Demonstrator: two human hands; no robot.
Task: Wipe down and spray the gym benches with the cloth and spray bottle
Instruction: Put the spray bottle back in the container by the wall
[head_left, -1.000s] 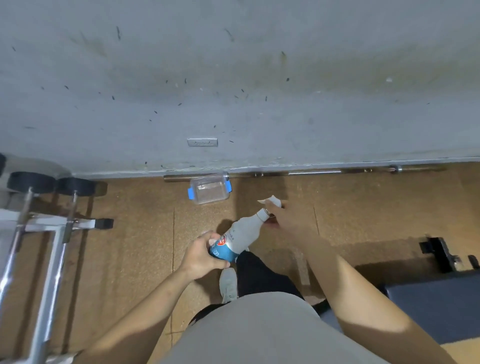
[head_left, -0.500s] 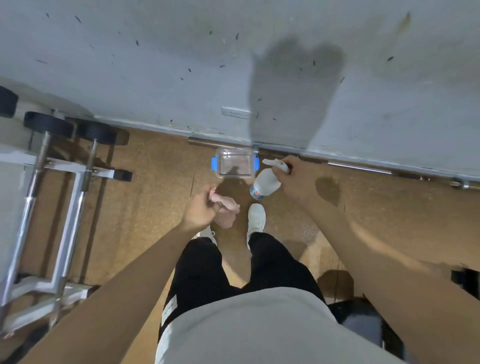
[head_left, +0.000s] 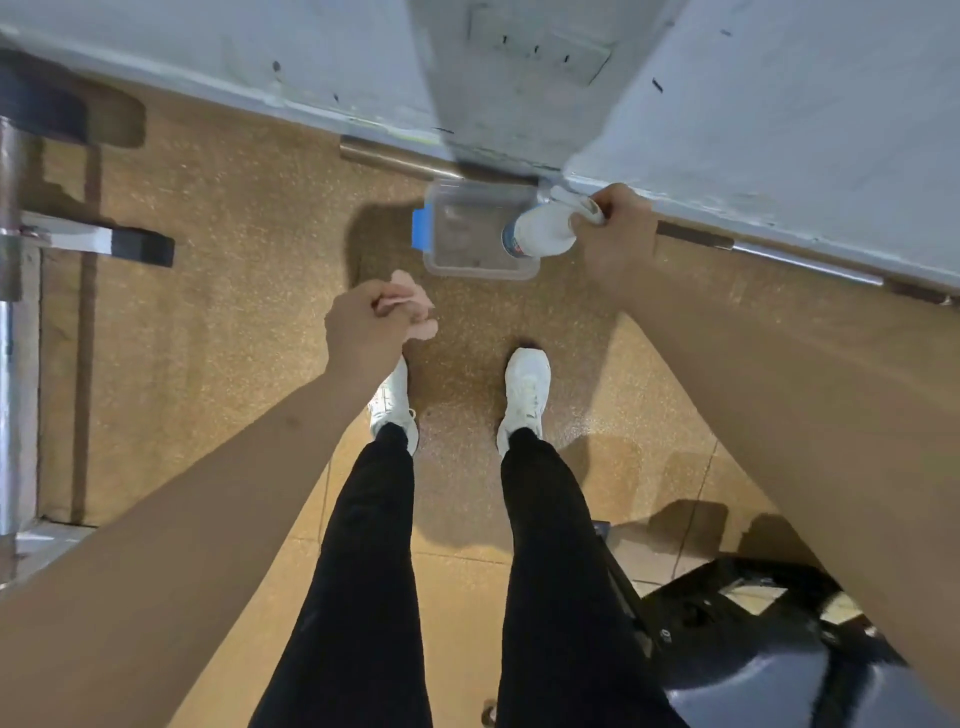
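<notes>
My right hand (head_left: 615, 234), at the upper right of the frame, is wrapped around the neck of the white spray bottle (head_left: 537, 235), which hangs base-down over the right end of a clear plastic container (head_left: 467, 234) with a blue clip; whether the bottle touches the container I cannot tell. My left hand (head_left: 363, 327), left of centre, is fisted around a bunched pink cloth (head_left: 410, 306), above my white shoes (head_left: 525, 389) on the speckled tan floor (head_left: 234, 312). A steel bar (head_left: 400, 156) lies along the foot of the grey wall (head_left: 779, 104) at the top, a metal rack (head_left: 15, 312) stands at the left edge, and a dark bench pad (head_left: 810, 686) fills the lower right corner.
</notes>
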